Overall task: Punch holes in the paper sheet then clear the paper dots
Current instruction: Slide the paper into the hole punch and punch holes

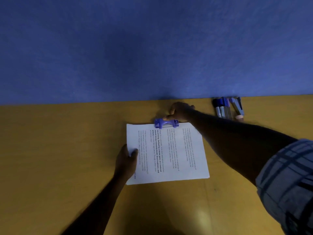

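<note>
Head view: 1 printed paper sheet (169,153) flat on the yellow table (50,150), print running sideways, far edge slid into the mouth of a small purple hole punch (166,123) just short of the blue wall (152,48). Thin, light and limp by the look of it; likely to slide on the smooth top and to buckle if pushed from 1 end, so best steadied at an edge with a flat pinch and kept level with the slot. Prone to tear at fresh holes, so no pulling while clamped. Punch itself small and rigid, probably hard plastic over metal; best taken from above, thumb on the lever, fingers behind the base, and liable to tip or skid under an off-centre push. Left hand (126,158) closed on the sheet's left edge about halfway along, thumb (135,152) on top of the paper, fingers hidden underneath. Right hand (180,111) curled over the back of the punch, thumb tip on the lever's top; cannot tell whether pressing down or only resting. No paper dots to be seen; presumably caught inside the base, if any cut at all. Off to the right, well apart, a row of markers and pens (227,107) against the wall.
</note>
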Motion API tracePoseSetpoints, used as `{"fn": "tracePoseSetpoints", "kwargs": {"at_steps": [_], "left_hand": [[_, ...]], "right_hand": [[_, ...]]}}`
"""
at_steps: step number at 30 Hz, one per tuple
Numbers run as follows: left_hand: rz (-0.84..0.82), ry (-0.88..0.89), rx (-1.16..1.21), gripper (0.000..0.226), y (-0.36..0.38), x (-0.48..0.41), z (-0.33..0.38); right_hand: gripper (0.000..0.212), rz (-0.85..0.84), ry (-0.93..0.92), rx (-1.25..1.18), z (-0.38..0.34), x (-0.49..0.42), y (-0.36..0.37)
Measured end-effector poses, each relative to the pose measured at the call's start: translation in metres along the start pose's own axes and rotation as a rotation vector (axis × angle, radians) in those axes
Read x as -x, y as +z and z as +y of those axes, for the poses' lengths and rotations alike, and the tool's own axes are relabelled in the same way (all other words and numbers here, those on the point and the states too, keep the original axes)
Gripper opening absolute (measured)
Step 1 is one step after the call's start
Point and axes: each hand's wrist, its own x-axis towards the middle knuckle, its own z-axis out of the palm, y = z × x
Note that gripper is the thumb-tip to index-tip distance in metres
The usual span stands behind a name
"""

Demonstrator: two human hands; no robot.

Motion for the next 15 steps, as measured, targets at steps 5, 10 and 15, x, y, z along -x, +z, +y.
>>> {"fn": "tracePoseSetpoints", "kwargs": {"at_steps": [5,10,15], "left_hand": [[0.015,0.006,0.024,0.025,0.0,0.002,0.003],[0.023,0.001,0.016,0.025,0.001,0.001,0.001],[0.014,-0.004,0.015,0.023,0.001,0.0,-0.001]], "right_hand": [[0.069,0.034,-0.009,0.031,-0.002,0.007,-0.003],[0.079,0.094,-0.004,-0.062,0.003,0.02,0.004],[0.052,0.274,-0.08,-0.182,-0.003,0.034,0.022]]}}
